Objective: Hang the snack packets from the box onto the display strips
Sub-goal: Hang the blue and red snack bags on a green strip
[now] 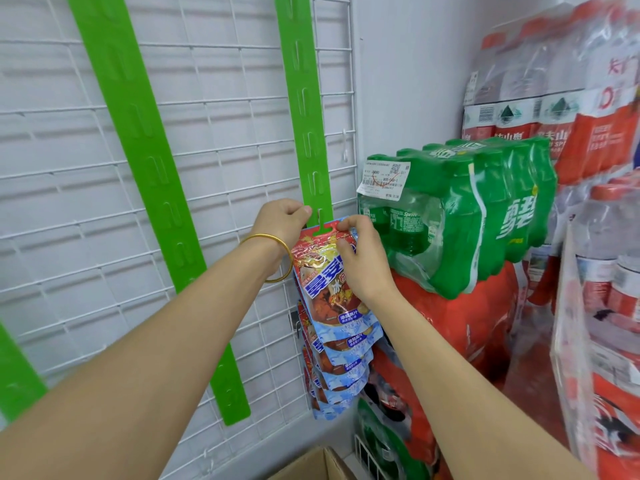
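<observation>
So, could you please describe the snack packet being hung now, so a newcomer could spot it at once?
On the white wire grid, take the rightmost green strip, next to the Sprite pack. The snack packet is the topmost of the column hanging there, the only one the right hand pinches.

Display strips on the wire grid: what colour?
The display strips are plain bright green, with no pattern; the head view shows it best.

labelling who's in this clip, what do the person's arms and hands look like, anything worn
No sleeves or gloves are in view, so both forearms are bare right up to the bottom of the frame. The left hand has a thin, plain gold bangle sitting loose around its wrist. The right hand wears nothing. No rings or watch can be seen on either.
</observation>
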Demonstrator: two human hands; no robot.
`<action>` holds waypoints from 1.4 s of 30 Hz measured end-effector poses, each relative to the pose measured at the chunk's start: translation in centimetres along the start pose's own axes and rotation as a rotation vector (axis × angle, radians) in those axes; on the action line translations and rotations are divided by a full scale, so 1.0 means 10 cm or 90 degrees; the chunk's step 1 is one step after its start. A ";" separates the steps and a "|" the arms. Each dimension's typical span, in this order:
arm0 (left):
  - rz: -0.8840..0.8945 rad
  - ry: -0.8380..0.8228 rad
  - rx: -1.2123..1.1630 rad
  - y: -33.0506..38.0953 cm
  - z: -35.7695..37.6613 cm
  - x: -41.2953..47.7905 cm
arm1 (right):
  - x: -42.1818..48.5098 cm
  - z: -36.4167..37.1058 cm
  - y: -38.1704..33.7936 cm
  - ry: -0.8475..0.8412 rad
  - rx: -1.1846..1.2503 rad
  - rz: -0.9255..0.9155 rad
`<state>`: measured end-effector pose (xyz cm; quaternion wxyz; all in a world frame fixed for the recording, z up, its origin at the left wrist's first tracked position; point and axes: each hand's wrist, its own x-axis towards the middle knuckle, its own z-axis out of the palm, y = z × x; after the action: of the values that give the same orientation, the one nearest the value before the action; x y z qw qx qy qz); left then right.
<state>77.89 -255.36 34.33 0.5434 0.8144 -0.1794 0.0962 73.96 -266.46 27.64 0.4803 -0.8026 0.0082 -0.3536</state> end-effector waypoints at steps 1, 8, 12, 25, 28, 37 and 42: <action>0.002 0.002 -0.001 0.00 0.00 -0.02 | 0.00 -0.01 0.00 0.006 -0.034 -0.005; 0.086 0.102 0.035 -0.25 -0.10 -0.41 | -0.37 -0.13 -0.05 0.098 -0.189 -0.064; 0.081 0.152 0.000 -0.77 -0.11 -1.10 | -1.08 -0.12 0.12 -0.007 -0.140 -0.069; -0.303 -0.399 0.405 -2.91 0.37 -2.74 | -1.66 0.17 0.51 -0.562 -0.238 0.102; -0.216 -0.486 0.583 -2.93 0.46 -2.86 | -1.65 0.21 0.50 -0.583 -0.212 0.108; -0.151 -0.259 0.516 -2.80 0.36 -2.80 | -1.64 0.22 0.53 -0.638 -0.229 0.128; -0.309 -0.120 0.031 -2.56 -0.03 -2.45 | -1.56 0.21 0.56 -0.596 -0.291 0.177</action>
<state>65.61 -241.66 4.06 0.5114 0.8520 -0.0264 -0.1088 65.28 -262.41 13.95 0.2880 -0.9498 -0.0238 0.1194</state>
